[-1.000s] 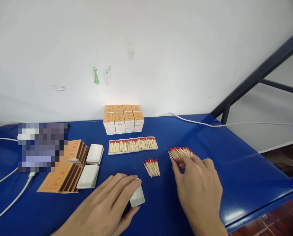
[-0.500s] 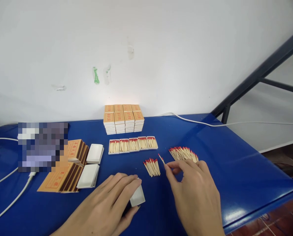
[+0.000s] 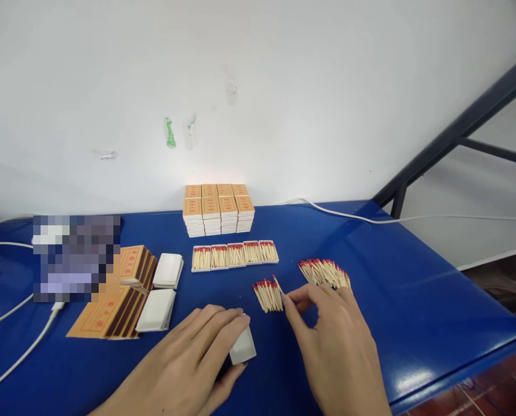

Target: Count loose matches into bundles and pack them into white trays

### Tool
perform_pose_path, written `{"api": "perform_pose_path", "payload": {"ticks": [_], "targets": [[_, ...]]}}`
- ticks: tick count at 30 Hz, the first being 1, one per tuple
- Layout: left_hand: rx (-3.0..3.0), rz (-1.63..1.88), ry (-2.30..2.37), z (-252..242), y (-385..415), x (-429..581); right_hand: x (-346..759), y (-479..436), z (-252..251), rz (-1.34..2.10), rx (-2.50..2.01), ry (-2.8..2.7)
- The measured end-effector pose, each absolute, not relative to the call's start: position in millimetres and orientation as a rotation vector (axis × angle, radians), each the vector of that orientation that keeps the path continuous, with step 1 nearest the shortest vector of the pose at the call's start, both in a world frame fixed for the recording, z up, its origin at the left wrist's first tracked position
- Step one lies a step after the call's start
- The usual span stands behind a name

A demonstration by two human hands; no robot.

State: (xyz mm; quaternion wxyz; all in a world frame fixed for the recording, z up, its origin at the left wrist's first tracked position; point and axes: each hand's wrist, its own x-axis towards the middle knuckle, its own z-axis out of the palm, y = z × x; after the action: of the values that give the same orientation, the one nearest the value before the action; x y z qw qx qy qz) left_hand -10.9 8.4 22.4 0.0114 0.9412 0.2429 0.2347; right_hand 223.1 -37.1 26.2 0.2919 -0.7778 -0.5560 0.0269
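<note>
My right hand (image 3: 333,341) pinches a single red-tipped match (image 3: 277,284) between thumb and forefinger, its tip touching the right edge of a small pile of matches (image 3: 267,295). A bigger pile of matches (image 3: 324,272) lies just beyond that hand. My left hand (image 3: 192,361) lies over a white inner matchbox tray (image 3: 242,347) near the front, fingers curled round it. A row of several open trays filled with matches (image 3: 234,255) sits farther back on the blue table (image 3: 414,300).
Closed orange matchboxes (image 3: 218,209) are stacked by the wall. Orange sleeves (image 3: 110,309) and stacks of empty white trays (image 3: 161,292) lie at left, with white cables (image 3: 19,352) and a blurred patch. The table's right edge drops off beside a dark metal frame (image 3: 452,133).
My right hand drew one match out of the bigger pile and carried it left to the small pile. My left hand stayed on the white tray.
</note>
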Motion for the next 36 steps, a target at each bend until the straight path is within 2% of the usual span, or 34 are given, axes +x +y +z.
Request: {"api": "perform_pose_path", "payload": {"ticks": [14, 22, 28, 36], "targets": [[2.956, 0.711, 0.755, 25.8, 8.7, -11.0, 233.5, -42.5, 35.8, 0.165, -2.138, -1.409], [2.972, 0.709, 0.761, 22.0, 7.3, -10.1, 259.0, -35.1, 22.7, -0.36, -2.214, -1.454], [2.98, 0.712, 0.759, 22.2, 7.9, -12.2, 261.6, -31.4, 13.4, -0.593, -2.245, -1.513], [2.967, 0.728, 0.768, 22.0, 9.3, -11.5, 266.3, -28.4, 5.0, -0.629, -2.198, -1.565]]}}
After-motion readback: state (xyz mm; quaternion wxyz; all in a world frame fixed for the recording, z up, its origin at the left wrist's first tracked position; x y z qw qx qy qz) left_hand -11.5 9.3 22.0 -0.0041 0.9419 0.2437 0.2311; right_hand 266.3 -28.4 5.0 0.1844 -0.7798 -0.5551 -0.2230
